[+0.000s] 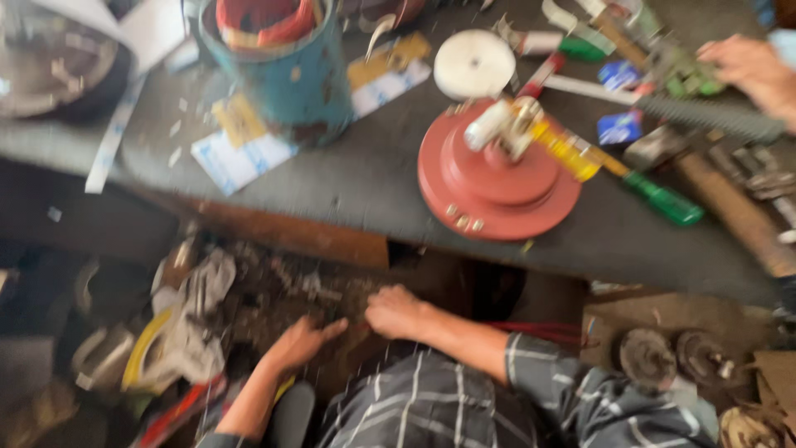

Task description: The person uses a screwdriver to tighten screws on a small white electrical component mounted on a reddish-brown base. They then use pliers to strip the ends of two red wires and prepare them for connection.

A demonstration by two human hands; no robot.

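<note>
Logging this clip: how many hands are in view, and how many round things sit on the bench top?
Hands of the person: 2, left hand and right hand
Another person's hand: 1
Red disc: 1
White disc: 1
Blue can: 1
Total: 6

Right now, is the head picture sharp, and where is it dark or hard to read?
Head view: motion blur smears everything; the red round base and green-handled screwdriver show soft edges. The bench top is evenly lit, but below it, around the left hand and right hand, shadow hides detail.
</note>
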